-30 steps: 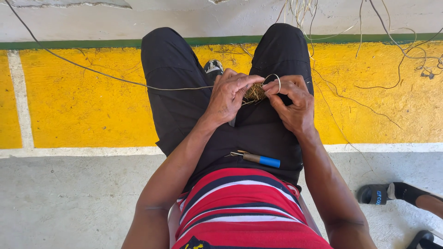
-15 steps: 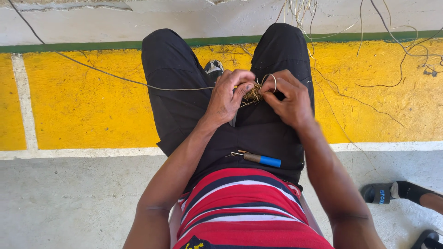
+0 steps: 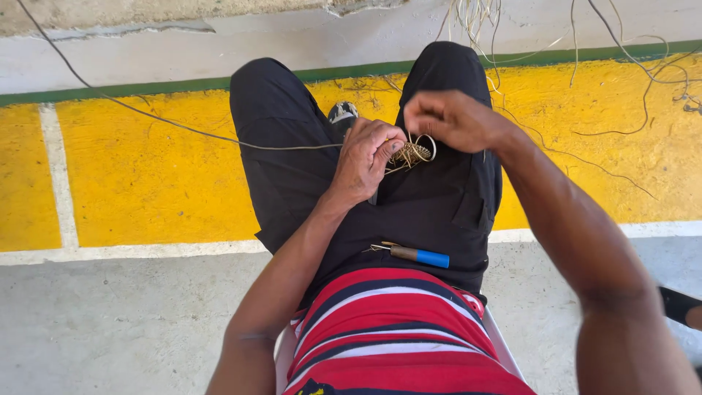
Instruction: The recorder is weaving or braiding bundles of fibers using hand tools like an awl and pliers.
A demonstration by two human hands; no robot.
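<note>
I sit with black trousers (image 3: 292, 161) and a red striped shirt (image 3: 395, 329) in view. My left hand (image 3: 369, 157) pinches a small bundle of tan fibres (image 3: 411, 153) over my lap, near the end of a thin cord (image 3: 168, 124) that runs off to the upper left. A pale loop (image 3: 430, 146) curls at the bundle's right side. Raised just above the bundle, my right hand (image 3: 450, 117) has its fingers pinched together; I cannot see a strand in them. A small tool with a blue and brown handle (image 3: 417, 254) lies on my lap.
The floor ahead is painted yellow (image 3: 146, 175) with a green stripe (image 3: 110, 91) and white lines. Loose cords (image 3: 621, 80) and pale strands (image 3: 475, 18) trail at the top right. A dark sandal (image 3: 680, 303) shows at the right edge.
My right hand has lifted off the bundle and risen up and to the right, with the forearm swinging outward. The left hand keeps its hold on the bundle.
</note>
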